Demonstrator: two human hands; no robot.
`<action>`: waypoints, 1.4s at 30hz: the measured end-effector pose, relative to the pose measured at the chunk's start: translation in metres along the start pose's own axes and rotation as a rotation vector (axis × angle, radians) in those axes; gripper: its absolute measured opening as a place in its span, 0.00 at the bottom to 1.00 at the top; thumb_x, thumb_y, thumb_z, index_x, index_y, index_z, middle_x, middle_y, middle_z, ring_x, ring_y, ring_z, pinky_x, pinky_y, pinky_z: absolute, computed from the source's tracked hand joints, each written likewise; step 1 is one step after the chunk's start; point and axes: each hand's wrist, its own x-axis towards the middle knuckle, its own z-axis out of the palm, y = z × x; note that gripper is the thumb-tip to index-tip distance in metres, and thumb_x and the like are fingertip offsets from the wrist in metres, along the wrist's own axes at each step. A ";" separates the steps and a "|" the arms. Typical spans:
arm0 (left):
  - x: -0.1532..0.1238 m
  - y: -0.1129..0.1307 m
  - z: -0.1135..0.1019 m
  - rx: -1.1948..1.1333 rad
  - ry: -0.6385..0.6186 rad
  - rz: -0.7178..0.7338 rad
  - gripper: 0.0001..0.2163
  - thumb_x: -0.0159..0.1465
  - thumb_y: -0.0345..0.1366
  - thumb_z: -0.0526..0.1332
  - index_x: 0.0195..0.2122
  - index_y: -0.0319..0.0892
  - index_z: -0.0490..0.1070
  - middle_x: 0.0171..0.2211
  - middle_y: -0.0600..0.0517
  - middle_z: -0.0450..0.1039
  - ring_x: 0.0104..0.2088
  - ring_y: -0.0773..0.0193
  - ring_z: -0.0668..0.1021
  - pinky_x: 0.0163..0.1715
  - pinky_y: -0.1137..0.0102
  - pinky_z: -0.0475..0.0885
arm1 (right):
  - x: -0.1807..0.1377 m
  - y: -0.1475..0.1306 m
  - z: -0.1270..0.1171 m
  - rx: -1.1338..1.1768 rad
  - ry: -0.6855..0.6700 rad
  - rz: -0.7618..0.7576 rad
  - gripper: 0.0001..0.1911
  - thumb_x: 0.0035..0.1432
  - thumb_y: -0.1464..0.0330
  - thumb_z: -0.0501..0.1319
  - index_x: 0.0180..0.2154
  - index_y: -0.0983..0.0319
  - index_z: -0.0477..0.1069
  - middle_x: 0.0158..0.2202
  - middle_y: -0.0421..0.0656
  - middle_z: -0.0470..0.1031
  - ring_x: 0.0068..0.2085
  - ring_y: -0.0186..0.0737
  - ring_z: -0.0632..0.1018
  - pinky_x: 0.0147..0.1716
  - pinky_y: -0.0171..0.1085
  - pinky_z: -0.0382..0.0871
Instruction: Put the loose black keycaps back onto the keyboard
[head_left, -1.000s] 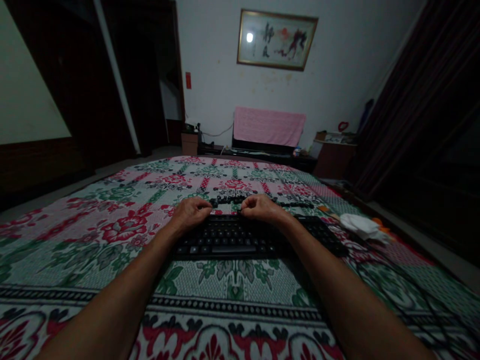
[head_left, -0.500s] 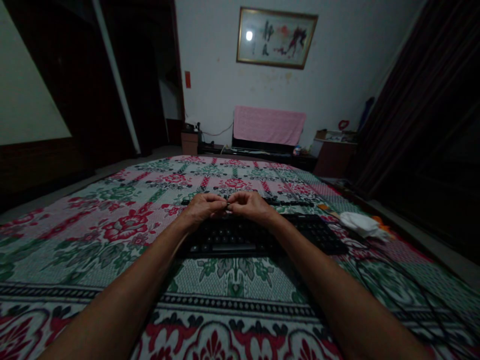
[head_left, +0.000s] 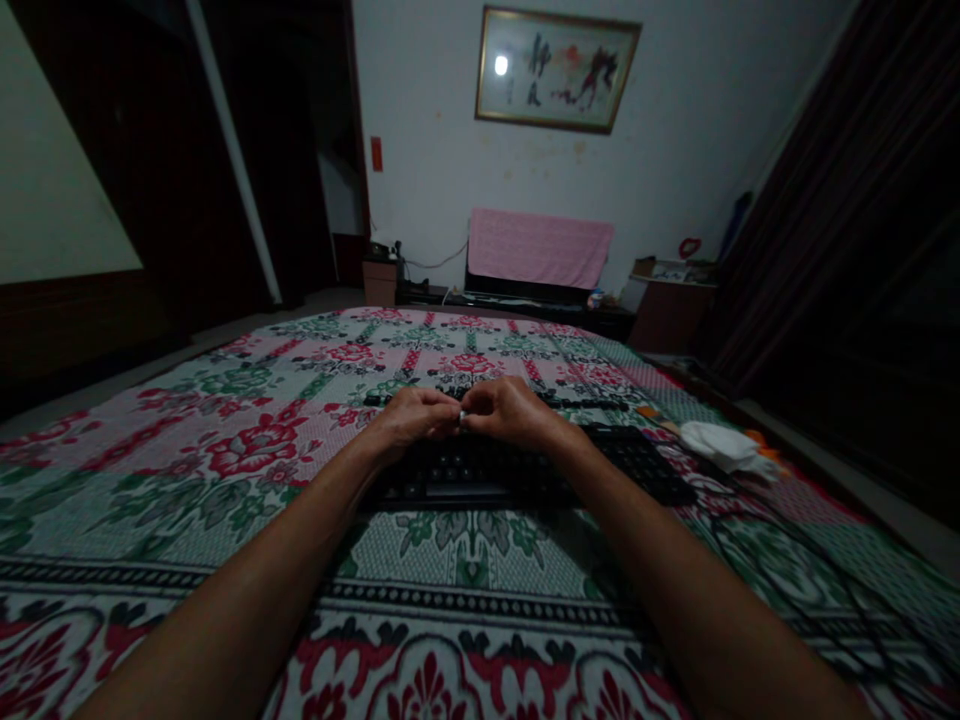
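My left hand (head_left: 417,418) and my right hand (head_left: 507,410) meet fingertip to fingertip above the back part of a black keyboard (head_left: 469,490). Both are closed in a pinch. A tiny whitish thing (head_left: 462,415) shows between the fingertips, too small and dim to name. Under my wrists and forearms the keyboard is partly covered, with its space bar and number keys in sight. Just behind it runs a row of small black pieces (head_left: 592,404) that look like loose keycaps; my hands hide the middle of this row.
A floral bedspread (head_left: 255,450) lies under everything. On the right are a crumpled white cloth or tissue (head_left: 720,445), something orange (head_left: 765,455) and a loose black cable (head_left: 810,560). Farther back, a pink towel (head_left: 540,245) drapes over a screen by the wall.
My hands stay together over the keyboard; the right fingers have shifted slightly and a whitish bit now shows between the fingertips. The view has tilted a little.
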 end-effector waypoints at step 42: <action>0.011 -0.029 -0.024 1.140 0.089 0.256 0.16 0.56 0.40 0.50 0.40 0.47 0.74 0.38 0.52 0.75 0.40 0.60 0.74 0.39 0.70 0.66 | -0.005 0.021 0.006 0.013 -0.281 0.130 0.11 0.41 0.65 0.61 0.28 0.65 0.74 0.22 0.37 0.71 0.24 0.29 0.68 0.22 0.28 0.56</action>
